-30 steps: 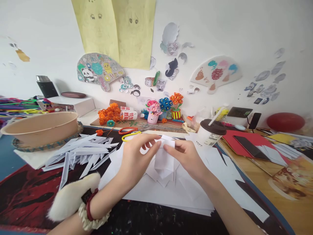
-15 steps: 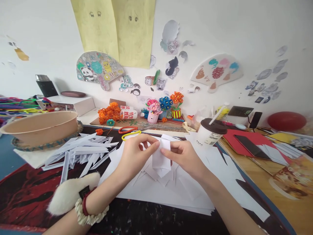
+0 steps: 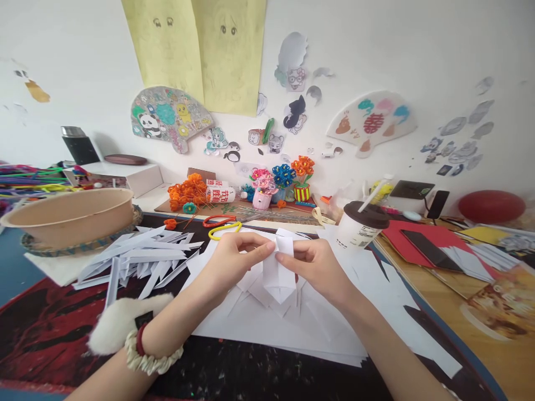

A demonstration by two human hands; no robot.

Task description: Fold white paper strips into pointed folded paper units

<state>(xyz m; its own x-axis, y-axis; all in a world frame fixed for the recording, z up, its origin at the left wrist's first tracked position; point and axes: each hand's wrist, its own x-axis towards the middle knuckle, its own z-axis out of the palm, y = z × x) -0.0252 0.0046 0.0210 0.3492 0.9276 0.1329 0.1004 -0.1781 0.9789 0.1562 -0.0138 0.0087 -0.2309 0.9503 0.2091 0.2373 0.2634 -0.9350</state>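
Note:
Between both hands stands a small folded piece of white paper [image 3: 279,278], its lower end pointed, above the white sheets [image 3: 267,331]. My left hand [image 3: 244,256] pinches its upper left side between thumb and fingers. On the right side, my right hand [image 3: 311,260] grips the same paper, thumb in front and fingers partly hidden behind. The two thumb tips are close together near the fold. Several loose white paper pieces [image 3: 238,299] lie beneath it. A heap of folded white strips [image 3: 146,256] is to the left.
A beige basin [image 3: 71,220] stands at the left. Yellow-handled scissors [image 3: 223,229] lie behind my left hand. A lidded cup with a straw [image 3: 360,227] is beyond my right hand. Orange flowers [image 3: 190,192] and potted ones [image 3: 301,184] line the back. A white fluffy object [image 3: 112,328] is near my left forearm.
The folded paper has shifted slightly right and down, and its front face shows more openly. Both hands keep their hold; my left wrist has moved a little.

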